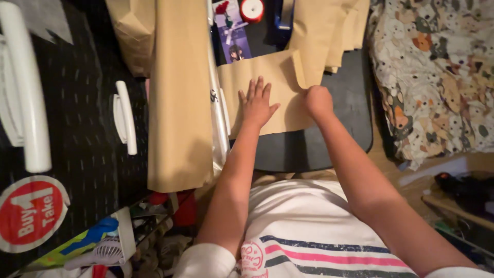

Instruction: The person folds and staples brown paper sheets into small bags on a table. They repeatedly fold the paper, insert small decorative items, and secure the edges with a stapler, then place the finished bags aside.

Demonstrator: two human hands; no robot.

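Cluttered room, dim light, and right at the centre a dark board [314, 149] sits across the person's lap as a work surface. On it lies a sheet of brown paper [267, 90], and both hands are on that sheet.

Left hand [257, 103] is spread flat, palm down, fingers fanned and pointing away from the body. It grips nothing; it looks like it is simply pressing the paper flat against the board so it cannot slide. Right hand [318, 100] is curled into a loose fist at the sheet's right side, just below a curved notch in the paper's edge. Knuckles face the camera, so whether the fingers pinch the edge or only press on it, I cannot tell.

More brown paper hangs in long strips [177, 103] to the left, draped over something, and another stack [329, 31] lies at the top of the board, overlapping the sheet's far corner, close enough to reach. Beyond that sit a red tape roll [252, 9] and a picture card [234, 33].

Off to the left, a black dotted cabinet with white handles [125, 118] and a round red sticker [32, 212]. To the right, a patterned blanket [437, 72]. Below, a white shirt with coloured stripes [319, 242].
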